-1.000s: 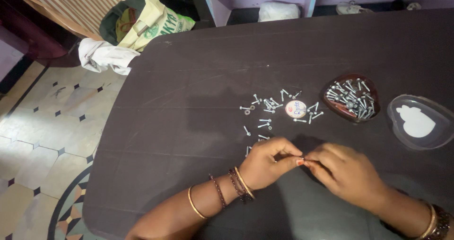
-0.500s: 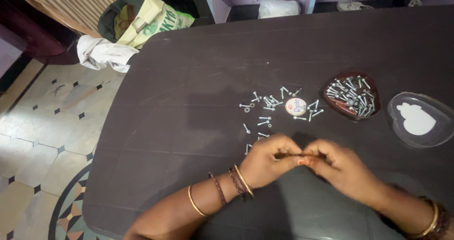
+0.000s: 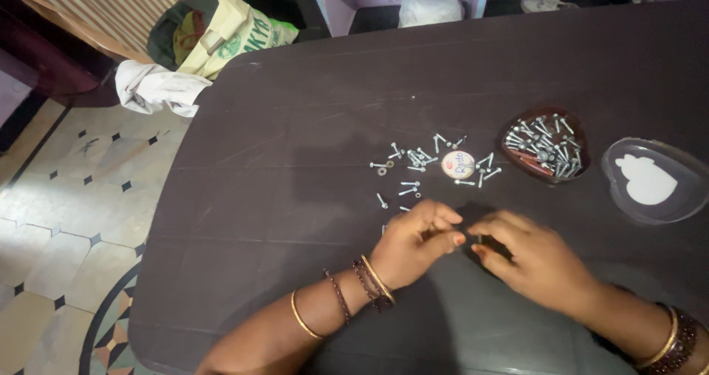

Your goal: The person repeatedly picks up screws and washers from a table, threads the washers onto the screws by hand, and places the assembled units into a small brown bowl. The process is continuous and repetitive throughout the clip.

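Dark table [image 3: 310, 87] is carrying loose small screws [image 3: 413, 169] near its middle and a heart-shaped dish of screws [image 3: 545, 144] toward the right edge. I am pinching both hands together – left hand [image 3: 413, 242], right hand [image 3: 535, 260] – on something tiny near the front edge; which piece, I cannot tell. I am judging it best to keep it low over the table.

Table: dark brown plastic tabletop [image 3: 310, 101] – scratched
Lid: clear heart-shaped plastic lid [image 3: 653, 181] – far right
Floor: white crumpled cloth [image 3: 155, 87], yellow-green printed sack [image 3: 229, 31]
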